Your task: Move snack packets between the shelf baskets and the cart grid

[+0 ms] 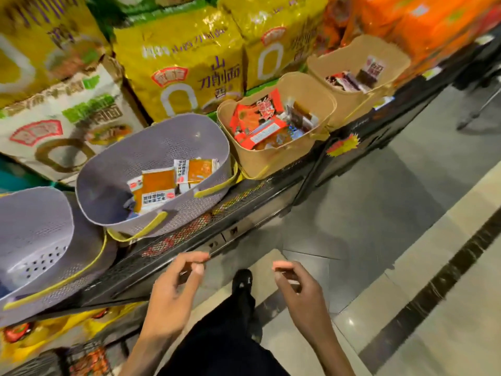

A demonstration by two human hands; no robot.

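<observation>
Left hand: the left hand (173,289) hovers just off the black mesh shelf edge (189,240), fingers loosely curled, holding nothing.
Right hand: the right hand (295,289) is over the floor, also slack and empty.
Nearest packets: two orange-and-white flat snack packets (157,188) lie overlapping in the grey perforated plastic basket with yellow handles (108,164).
Further along: red foil packets (257,118) are heaped in the tan basket (271,161), and dark packets (349,80) sit in the far tan basket (360,50).
Cart grid: not in sight from here.
Step in hand: I'd guess a reach for a packet.
Doing it well: come over the rim from above, pinch one packet by its sealed edge, and lift the top one alone so the other doesn't drag.
</observation>
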